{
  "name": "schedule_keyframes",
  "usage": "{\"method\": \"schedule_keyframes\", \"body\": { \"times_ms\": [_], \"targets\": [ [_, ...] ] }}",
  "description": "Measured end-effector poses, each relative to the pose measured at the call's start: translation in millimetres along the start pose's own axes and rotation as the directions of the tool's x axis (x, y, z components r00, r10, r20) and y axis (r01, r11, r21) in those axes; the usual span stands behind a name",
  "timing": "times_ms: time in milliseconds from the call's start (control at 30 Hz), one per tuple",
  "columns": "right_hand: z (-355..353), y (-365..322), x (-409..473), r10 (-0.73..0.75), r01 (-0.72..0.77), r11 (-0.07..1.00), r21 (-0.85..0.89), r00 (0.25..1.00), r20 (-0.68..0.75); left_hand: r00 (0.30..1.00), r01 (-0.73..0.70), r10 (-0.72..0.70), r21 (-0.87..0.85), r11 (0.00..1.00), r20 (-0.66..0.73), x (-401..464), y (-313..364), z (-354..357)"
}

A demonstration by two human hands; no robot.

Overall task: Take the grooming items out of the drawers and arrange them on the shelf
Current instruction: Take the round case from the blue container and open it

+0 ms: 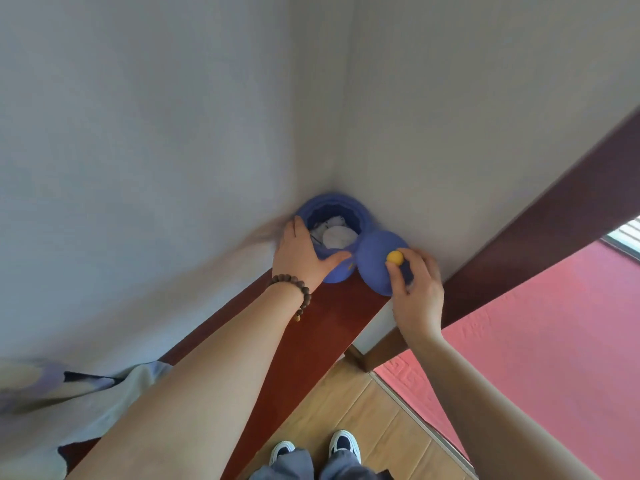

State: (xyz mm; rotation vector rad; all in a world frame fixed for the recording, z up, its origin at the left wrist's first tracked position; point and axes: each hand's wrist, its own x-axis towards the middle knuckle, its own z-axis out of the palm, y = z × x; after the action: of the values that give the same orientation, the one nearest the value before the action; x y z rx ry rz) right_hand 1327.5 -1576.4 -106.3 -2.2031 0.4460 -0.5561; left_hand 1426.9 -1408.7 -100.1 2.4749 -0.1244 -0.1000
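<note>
A round blue jar [363,216] stands open in the wall corner at the far end of a dark red wooden shelf [318,327]. White round pads [339,236] lie inside it. My left hand [301,254], with a bead bracelet on the wrist, grips the jar's left and front side. My right hand [415,289] holds the jar's blue domed lid [375,263] by its yellow knob [394,258]; the lid is tilted against the jar's right side over the shelf's edge.
Pale walls meet right behind the jar. A grey and blue cloth [69,403] lies on the shelf at the near left. A dark wooden rail [540,230] runs diagonally at right above a pink mat [554,358]. Wood floor and my shoes [313,448] are below.
</note>
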Motion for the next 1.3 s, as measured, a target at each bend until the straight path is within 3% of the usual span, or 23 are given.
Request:
{"method": "schedule_keyframes", "body": {
  "times_ms": [167, 300, 700, 900, 1000, 1100, 1200, 1300],
  "targets": [
    [10, 43, -25, 0.084, -0.077, 0.988, -0.132, 0.995, 0.046, 1.000, -0.013, 0.014, 0.035, 0.999, -0.028, -1, -2, 3],
    [32, 52, -16, 0.084, -0.052, 0.975, -0.215, 0.986, 0.143, 0.998, -0.028, 0.029, 0.026, 0.999, -0.061, 1, -4, 6],
    [55, 69, 0, 0.168, -0.112, 0.971, -0.214, 0.949, 0.267, 0.998, -0.035, 0.036, 0.029, 0.999, -0.049, 0, -2, 4],
    [46, 57, -3, 0.097, -0.056, 0.987, -0.151, 0.954, 0.282, 0.998, -0.031, 0.033, 0.039, 0.999, -0.046, -1, 0, 4],
    [34, 35, 2, 0.030, -0.012, 0.996, -0.093, 0.980, 0.197, 0.998, -0.031, 0.032, 0.027, 0.999, -0.056, -1, 0, 4],
    [24, -3, 23, -0.159, 0.163, 0.986, -0.035, 0.983, 0.092, 0.998, -0.022, 0.019, -0.035, 0.999, -0.066, -1, -3, 5],
    [29, -36, 70, -0.325, 0.349, 0.937, -0.028, 0.895, 0.305, 0.998, -0.012, 0.011, -0.023, 1.000, -0.063, -2, -5, 6],
    [53, -55, 116, -0.323, 0.528, 0.842, -0.109, 0.656, 0.683, 0.996, -0.013, 0.012, -0.018, 1.000, -0.083, -2, -5, 7]
  ]
}}
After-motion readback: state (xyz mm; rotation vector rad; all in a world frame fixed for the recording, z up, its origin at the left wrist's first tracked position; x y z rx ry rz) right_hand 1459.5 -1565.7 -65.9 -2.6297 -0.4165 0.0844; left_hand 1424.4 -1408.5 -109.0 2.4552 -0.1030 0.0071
